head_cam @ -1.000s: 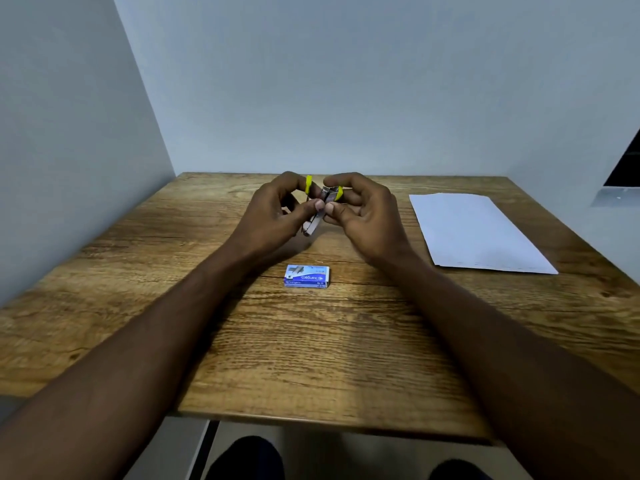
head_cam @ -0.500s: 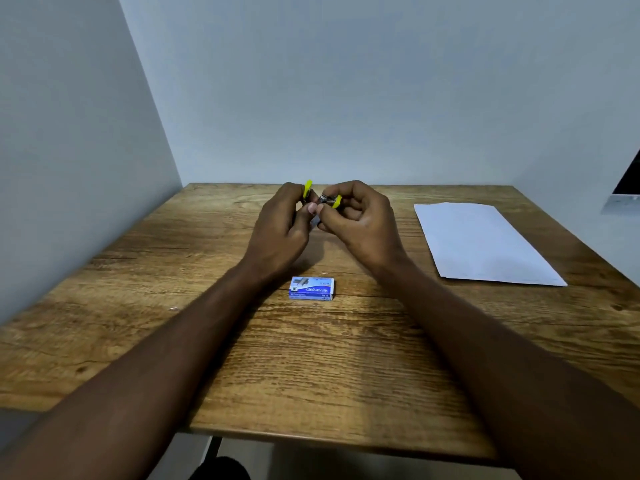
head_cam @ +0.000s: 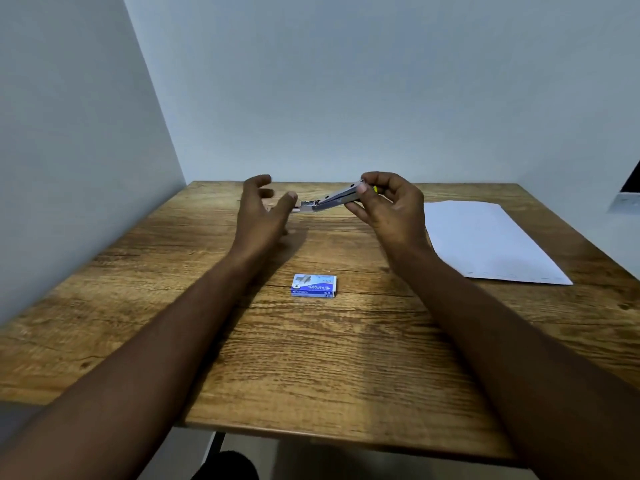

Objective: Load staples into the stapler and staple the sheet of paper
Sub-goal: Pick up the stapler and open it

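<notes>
My right hand [head_cam: 388,209] grips one end of a small metal stapler [head_cam: 334,199] with yellow trim, held above the table's far middle. The stapler is swung open into a long thin bar that slopes down to the left. My left hand [head_cam: 261,213] is beside its lower end with fingers spread, and the thumb touches or nearly touches that tip. A blue box of staples [head_cam: 314,285] lies shut on the table, nearer to me than both hands. The white sheet of paper [head_cam: 485,240] lies flat to the right.
The wooden table [head_cam: 346,358] stands in a corner, with a white wall on the left and another behind. A dark object on a pale ledge [head_cam: 628,199] shows at the right edge. My forearms reach across the table's near half.
My hands have drawn apart. The stapler, bunched between both hands before, is now opened out long in my right hand, and my left hand has spread its fingers.
</notes>
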